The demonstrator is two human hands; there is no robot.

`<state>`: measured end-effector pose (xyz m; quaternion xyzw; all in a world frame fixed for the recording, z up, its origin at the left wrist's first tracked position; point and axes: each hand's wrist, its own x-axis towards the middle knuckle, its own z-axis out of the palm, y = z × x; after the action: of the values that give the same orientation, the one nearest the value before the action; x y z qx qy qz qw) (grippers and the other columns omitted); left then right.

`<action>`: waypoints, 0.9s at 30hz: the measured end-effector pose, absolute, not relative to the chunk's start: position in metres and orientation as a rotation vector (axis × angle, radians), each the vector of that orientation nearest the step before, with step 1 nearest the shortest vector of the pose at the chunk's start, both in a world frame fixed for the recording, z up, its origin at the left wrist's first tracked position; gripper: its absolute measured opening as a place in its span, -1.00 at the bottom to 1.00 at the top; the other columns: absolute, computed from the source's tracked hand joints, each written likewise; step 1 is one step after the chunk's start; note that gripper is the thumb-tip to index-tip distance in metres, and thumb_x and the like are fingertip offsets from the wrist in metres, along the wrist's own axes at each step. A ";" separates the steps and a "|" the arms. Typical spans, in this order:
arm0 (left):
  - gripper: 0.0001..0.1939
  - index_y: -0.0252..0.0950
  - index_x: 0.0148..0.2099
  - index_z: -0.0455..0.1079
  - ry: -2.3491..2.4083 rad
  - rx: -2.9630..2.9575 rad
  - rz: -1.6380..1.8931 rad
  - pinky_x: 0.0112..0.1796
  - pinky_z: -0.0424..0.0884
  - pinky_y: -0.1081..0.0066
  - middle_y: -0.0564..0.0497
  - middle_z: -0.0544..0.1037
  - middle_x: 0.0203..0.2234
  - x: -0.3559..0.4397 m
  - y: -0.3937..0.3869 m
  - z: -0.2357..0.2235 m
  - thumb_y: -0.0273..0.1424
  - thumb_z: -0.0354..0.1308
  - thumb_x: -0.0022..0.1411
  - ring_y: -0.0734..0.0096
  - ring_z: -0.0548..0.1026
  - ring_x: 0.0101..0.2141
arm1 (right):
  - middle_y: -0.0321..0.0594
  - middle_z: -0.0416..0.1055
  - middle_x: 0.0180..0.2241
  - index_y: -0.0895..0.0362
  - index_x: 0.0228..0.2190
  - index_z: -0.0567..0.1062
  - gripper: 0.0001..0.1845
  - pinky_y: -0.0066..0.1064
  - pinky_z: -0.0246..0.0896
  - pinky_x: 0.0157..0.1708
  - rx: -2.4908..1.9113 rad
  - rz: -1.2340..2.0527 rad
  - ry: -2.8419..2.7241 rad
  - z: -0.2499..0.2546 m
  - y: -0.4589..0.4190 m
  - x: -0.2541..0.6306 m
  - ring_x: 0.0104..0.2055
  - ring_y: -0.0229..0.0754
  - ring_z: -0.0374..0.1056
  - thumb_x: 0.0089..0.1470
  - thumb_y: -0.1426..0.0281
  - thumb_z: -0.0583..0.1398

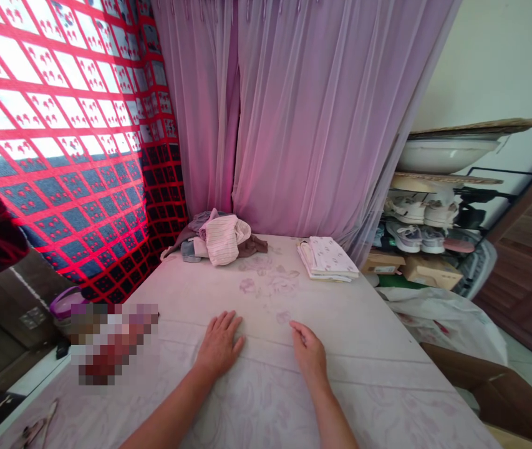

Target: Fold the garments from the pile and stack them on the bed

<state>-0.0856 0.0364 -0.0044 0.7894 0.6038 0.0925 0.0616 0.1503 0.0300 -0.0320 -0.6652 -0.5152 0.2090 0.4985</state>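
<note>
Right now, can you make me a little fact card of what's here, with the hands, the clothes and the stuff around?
Left hand: palm down, fingers slightly spread, on the flower-patterned cloth
Right hand: thumb side up, fingers curled; contact with the cloth unclear
Far side, left: rumpled clothes pile, a pale striped piece on top
Far side, right: neat folded fabric stack
Behind: sheer purple curtain
Shelf at right: white sneakers above grey sneakers
Blurred out: a patch at left, contents unreadable
</note>
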 end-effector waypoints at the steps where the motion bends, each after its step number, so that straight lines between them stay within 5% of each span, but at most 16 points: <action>1: -0.46 -0.21 0.25 0.20 1.825 2.387 0.285 0.23 -0.06 0.10 -0.06 0.19 0.26 -0.086 0.038 -0.007 -0.16 -0.11 0.27 0.15 0.06 0.27 | -0.14 0.56 -0.22 0.11 -0.28 0.59 -0.52 -0.34 0.35 -0.22 -1.576 0.523 -1.233 -0.031 0.034 0.148 -0.18 -0.09 0.46 -0.02 0.16 0.00; 7: -0.47 -0.27 0.24 0.20 1.892 2.356 0.265 0.17 0.08 0.16 -0.14 0.23 0.24 -0.101 0.079 0.003 -0.22 -0.08 0.28 0.15 0.15 0.23 | -0.10 0.57 -0.31 0.18 -0.30 0.60 -0.53 -0.36 0.34 -0.28 -1.473 0.515 -1.109 -0.034 0.040 0.148 -0.30 -0.10 0.45 -0.03 0.13 0.06; 15: -0.54 -0.16 0.18 0.32 2.163 2.445 0.192 0.20 -0.09 0.03 -0.14 0.04 0.31 -0.121 0.172 0.047 -0.26 0.03 0.23 0.00 -0.06 0.29 | -0.11 0.57 -0.32 0.17 -0.31 0.60 -0.55 -0.37 0.34 -0.30 -1.474 0.586 -1.079 -0.036 0.042 0.150 -0.31 -0.10 0.47 -0.03 0.14 0.08; 27: -0.58 -0.14 0.04 0.44 2.183 2.555 0.086 0.18 -0.17 -0.02 -0.07 0.02 0.33 -0.119 0.227 0.036 -0.42 0.11 0.09 -0.10 -0.13 0.30 | -0.14 0.57 -0.29 0.11 -0.33 0.61 -0.58 -0.40 0.37 -0.23 -1.539 0.516 -1.220 -0.037 0.041 0.146 -0.26 -0.12 0.48 0.01 0.18 0.03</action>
<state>-0.1190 0.2268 0.0364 0.7554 0.6455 0.0253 -0.1097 0.1461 0.0406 -0.0372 -0.6440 -0.5104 0.2159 0.5274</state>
